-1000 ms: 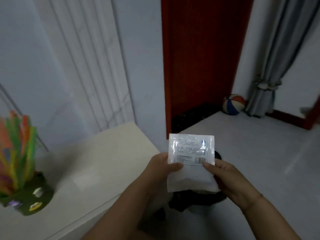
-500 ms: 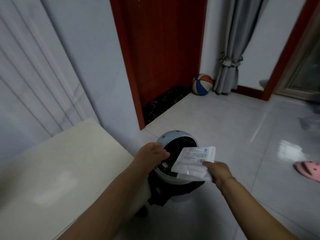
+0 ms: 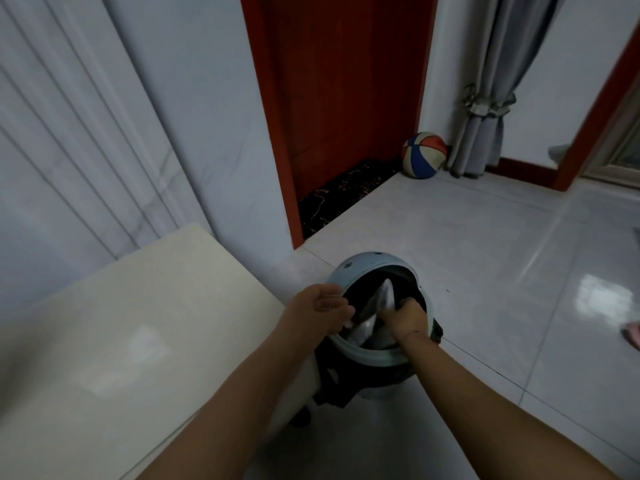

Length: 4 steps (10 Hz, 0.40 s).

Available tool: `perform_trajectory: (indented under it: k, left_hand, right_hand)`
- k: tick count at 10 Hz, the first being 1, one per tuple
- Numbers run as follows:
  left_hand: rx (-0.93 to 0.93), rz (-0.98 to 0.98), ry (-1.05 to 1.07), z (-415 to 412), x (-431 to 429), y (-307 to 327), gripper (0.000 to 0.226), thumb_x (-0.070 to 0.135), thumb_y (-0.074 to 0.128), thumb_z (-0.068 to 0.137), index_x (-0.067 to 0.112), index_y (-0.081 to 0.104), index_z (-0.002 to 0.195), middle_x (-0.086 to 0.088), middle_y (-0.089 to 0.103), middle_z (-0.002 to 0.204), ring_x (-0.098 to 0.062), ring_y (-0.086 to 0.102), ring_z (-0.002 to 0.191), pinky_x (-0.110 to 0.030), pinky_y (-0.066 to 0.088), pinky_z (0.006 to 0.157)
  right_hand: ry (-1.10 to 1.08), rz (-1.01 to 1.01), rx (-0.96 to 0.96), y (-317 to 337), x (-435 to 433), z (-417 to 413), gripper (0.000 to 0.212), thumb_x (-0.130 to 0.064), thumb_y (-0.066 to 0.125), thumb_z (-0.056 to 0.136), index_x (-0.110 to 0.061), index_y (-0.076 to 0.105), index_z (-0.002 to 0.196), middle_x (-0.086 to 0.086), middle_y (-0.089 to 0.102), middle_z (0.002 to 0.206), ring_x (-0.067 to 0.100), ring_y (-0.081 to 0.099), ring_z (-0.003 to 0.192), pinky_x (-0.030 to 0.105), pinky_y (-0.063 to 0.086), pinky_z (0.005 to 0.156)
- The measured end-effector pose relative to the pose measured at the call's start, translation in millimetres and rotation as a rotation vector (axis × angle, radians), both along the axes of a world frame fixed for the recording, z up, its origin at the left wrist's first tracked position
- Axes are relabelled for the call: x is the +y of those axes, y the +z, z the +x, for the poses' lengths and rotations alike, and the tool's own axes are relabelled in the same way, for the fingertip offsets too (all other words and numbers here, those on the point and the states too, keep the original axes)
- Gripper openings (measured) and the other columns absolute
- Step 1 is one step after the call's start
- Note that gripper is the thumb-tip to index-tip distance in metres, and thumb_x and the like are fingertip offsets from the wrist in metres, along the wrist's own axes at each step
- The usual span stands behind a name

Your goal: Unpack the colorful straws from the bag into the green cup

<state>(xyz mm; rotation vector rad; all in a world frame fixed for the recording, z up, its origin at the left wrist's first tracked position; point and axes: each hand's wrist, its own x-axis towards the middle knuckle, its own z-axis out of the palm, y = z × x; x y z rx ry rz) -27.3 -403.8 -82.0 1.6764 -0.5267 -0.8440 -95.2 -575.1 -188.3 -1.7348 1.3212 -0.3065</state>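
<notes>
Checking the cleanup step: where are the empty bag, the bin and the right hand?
empty bag [image 3: 385,296]: head view, crumpled upper end.
bin [image 3: 367,263]: head view, pale blue far rim.
right hand [image 3: 408,320]: head view, back of hand.

A pale blue bin [image 3: 370,358] with a dark liner stands on the tiled floor [image 3: 485,258] beside a cream surface [image 3: 121,323]; a ball [image 3: 424,155] sits between red door [image 3: 346,98] and grey curtain [image 3: 491,98]

No text, label, brand or number can be read on anything here.
</notes>
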Motion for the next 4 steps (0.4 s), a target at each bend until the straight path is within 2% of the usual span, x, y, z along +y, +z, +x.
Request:
perform_trajectory:
  k: [1,2,3,4]
  left_hand:
    - [-0.002,-0.022,0.001,-1,5,4,0.037,0.01,0.069,0.084,0.013,0.052,0.117,0.001,0.066,0.097,-0.013,0.064,0.087,-0.02,0.055,0.075]
    - [-0.02,-0.04,0.022,-4,14,15,0.033,0.009,0.069,0.084,0.015,0.053,0.112,-0.002,0.067,0.101,-0.015,0.064,0.089,-0.019,0.054,0.074]
    - [-0.095,-0.046,0.047,-3,27,26,0.023,0.005,0.064,0.088,0.017,0.052,0.103,-0.005,0.066,0.097,-0.019,0.061,0.089,-0.027,0.05,0.076]
    - [-0.082,-0.067,0.116,-6,48,43,0.031,0.006,0.061,0.091,0.015,0.049,0.119,-0.008,0.063,0.102,-0.016,0.06,0.094,-0.021,0.049,0.077]
  right_hand:
    - [0.042,0.004,-0.049,1,1,-7,0.045,-0.024,0.071,0.08,-0.001,0.055,0.116,0.021,0.062,0.11,0.036,0.058,0.109,0.03,0.041,0.078]
    - [0.049,0.009,-0.167,12,6,-18,0.051,-0.019,0.072,0.08,0.0,0.052,0.123,0.015,0.058,0.119,0.03,0.054,0.114,0.024,0.035,0.082]
    - [0.068,-0.001,-0.31,27,12,-23,0.03,-0.014,0.072,0.078,-0.004,0.057,0.102,0.016,0.059,0.098,0.03,0.057,0.101,0.026,0.038,0.081]
    - [0.051,0.005,-0.466,61,27,-25,0.034,-0.008,0.072,0.078,-0.002,0.058,0.109,0.024,0.062,0.108,0.035,0.059,0.105,0.035,0.046,0.091]
